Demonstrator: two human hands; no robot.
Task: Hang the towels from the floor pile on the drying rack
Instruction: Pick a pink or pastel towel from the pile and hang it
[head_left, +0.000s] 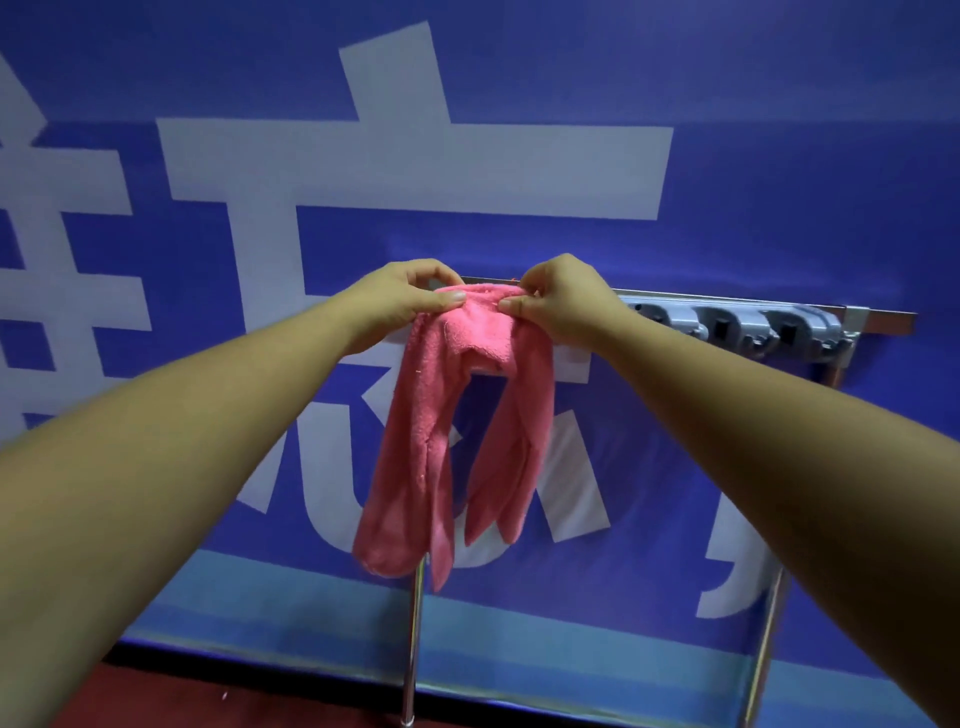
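Observation:
A pink fluffy towel hangs bunched from the left end of the drying rack's top bar. Its two folds drop down toward the rack's left leg. My left hand pinches the towel's top edge on the left with thumb and fingers. My right hand pinches the top edge on the right, close beside the left hand. Both hands sit right at the bar, which is hidden under the towel there. No floor pile is in view.
Several grey clip hooks line the bar to the right of the towel. The rack stands on metal legs against a blue banner wall with large white characters. Dark red floor shows at the bottom.

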